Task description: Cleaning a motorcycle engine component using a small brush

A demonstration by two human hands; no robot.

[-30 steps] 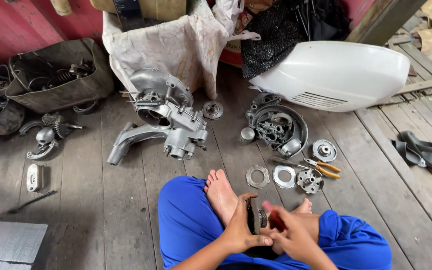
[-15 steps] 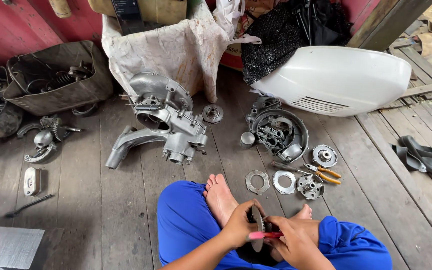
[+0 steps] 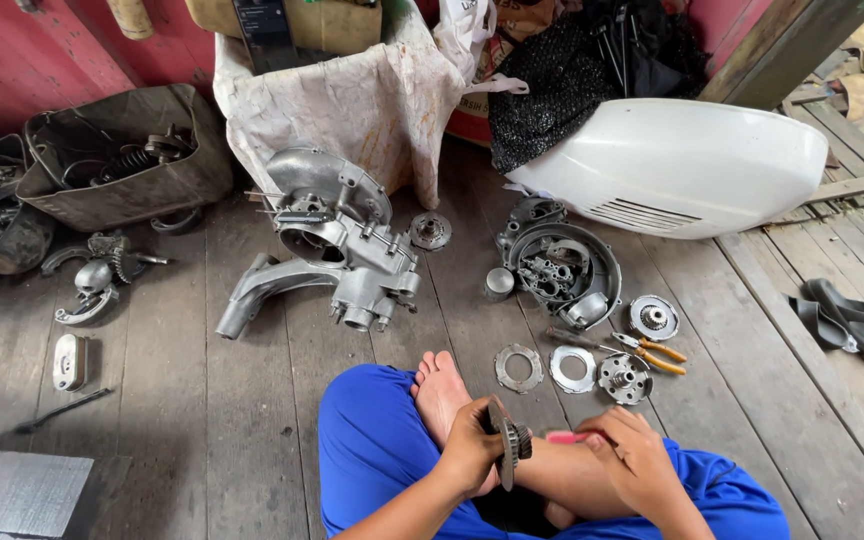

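Bottom centre of frame: left hand [image 3: 470,445] grips a round metal disc [image 3: 505,452] w/ gear hub, held on edge over the lap. Right hand [image 3: 632,458], just right of it, is closed round a pink-handled tool [image 3: 564,437] whose tip points at the disc. Bare foot [image 3: 439,390] sits just left of the hands. Engine case [image 3: 337,245] lies mid-frame; white cover [image 3: 682,165] upper right; pliers [image 3: 652,352] & rings [image 3: 572,368] lie on the planks right of centre.
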